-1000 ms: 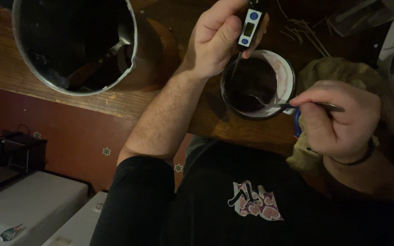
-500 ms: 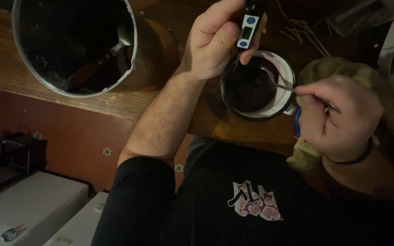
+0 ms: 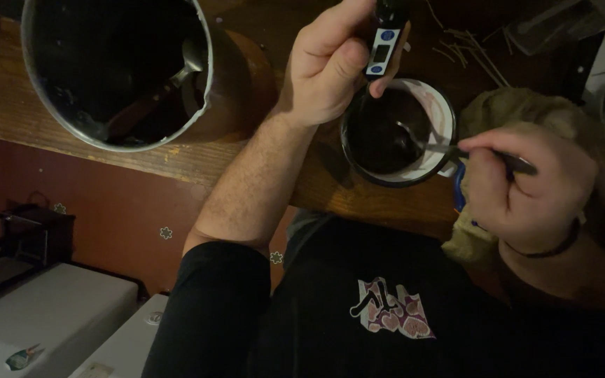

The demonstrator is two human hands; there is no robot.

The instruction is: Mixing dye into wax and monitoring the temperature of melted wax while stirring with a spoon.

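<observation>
Spoon (image 3: pixel 421 143) now lower, between fingers (image 3: pixel 488 150).

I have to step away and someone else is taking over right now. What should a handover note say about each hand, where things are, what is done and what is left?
Left hand: gripped around a digital probe thermometer, held upright over the mug; whether the probe tip is in the liquid cannot be told.
Right hand: holding a spoon by its handle, bowl end down in the mug's dark liquid.
Mug sits at the wooden table edge, a cloth beside it. A large metal pot with a ladle inside stands at the far left.
Done: mug filled with dark liquid.
Left: probably stirring and reading the temperature.
</observation>
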